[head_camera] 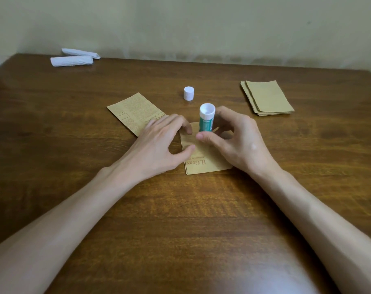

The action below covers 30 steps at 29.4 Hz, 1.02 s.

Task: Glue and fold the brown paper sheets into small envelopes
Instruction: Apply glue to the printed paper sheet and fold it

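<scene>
A person's two bare forearms reach across a brown wooden table (180,219), seen from above.

The right hand (237,141) holds one glue stick (206,119) upright, thumb in front and fingers curled behind its green tube. The tube is uncapped: its white rim stands open and the inside looks white, though how much glue it holds cannot be told. Its base is over the far end of a brown paper sheet (207,160) lying flat in the middle of the table, printed "H.Gray" near its near edge.

The left hand (159,143) lies spread with loosely bent fingers, thumb tip pressing on that sheet's left edge and fingertips on its far corner.

One white cap (189,93) stands alone on the table beyond the glue stick, apart from it.

A second printed brown sheet (133,113) lies angled to the left, its near end under the left hand.

Far right, one neat stack of plain brown sheets (267,98); several layers show, too thin to count.

At the far left edge, two white paper rolls (72,60) lie side by side.
</scene>
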Motion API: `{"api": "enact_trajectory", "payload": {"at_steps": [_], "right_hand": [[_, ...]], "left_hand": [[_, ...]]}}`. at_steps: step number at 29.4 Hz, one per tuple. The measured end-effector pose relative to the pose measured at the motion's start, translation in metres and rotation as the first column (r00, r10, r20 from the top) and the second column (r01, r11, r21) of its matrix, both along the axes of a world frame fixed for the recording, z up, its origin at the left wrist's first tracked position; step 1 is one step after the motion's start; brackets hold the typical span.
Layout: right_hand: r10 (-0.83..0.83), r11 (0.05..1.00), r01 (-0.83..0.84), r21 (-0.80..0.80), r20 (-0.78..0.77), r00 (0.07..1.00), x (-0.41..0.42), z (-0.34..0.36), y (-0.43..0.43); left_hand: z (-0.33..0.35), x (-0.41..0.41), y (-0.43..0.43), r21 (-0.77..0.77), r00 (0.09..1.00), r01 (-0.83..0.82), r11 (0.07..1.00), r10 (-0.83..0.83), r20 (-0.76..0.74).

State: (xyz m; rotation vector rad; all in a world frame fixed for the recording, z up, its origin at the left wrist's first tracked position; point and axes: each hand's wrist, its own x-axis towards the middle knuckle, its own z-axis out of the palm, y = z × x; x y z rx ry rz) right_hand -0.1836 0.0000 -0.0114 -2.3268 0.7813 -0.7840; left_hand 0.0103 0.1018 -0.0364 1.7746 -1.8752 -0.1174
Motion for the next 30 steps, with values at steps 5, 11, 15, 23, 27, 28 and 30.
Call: {"api": "enact_trajectory", "payload": {"at_steps": [5,11,15,23,27,28,30], "right_hand": [[0.0,1.0,0.0,0.002,-0.103,0.995,0.0,-0.001,-0.005],[-0.024,0.999,0.02,-0.028,-0.143,0.99,0.0,0.001,-0.007],[-0.057,0.997,0.048,-0.066,-0.142,0.988,-0.003,0.005,-0.005],[-0.107,0.994,0.105,-0.019,-0.177,0.978,-0.01,0.008,-0.005],[-0.134,0.991,0.135,-0.007,-0.188,0.973,-0.013,0.01,-0.005],[-0.137,0.99,0.139,-0.003,-0.195,0.971,-0.014,0.01,-0.006],[-0.141,0.99,0.144,0.0,-0.205,0.968,-0.016,0.011,-0.006]], "left_hand": [[0.001,0.0,0.0,0.011,1.0,-0.001,1.0,0.001,-0.012],[0.001,0.001,0.0,0.017,1.0,-0.006,1.0,0.006,-0.004],[0.001,0.001,0.0,0.019,1.0,-0.005,1.0,0.005,0.004],[0.001,0.002,0.0,0.015,1.0,-0.009,1.0,0.009,0.008],[0.0,0.002,0.001,0.016,1.0,-0.008,1.0,0.008,0.006],[0.0,0.002,0.001,0.016,1.0,-0.008,1.0,0.008,0.007],[0.0,0.002,0.001,0.012,1.0,-0.006,1.0,0.006,0.007]]}}
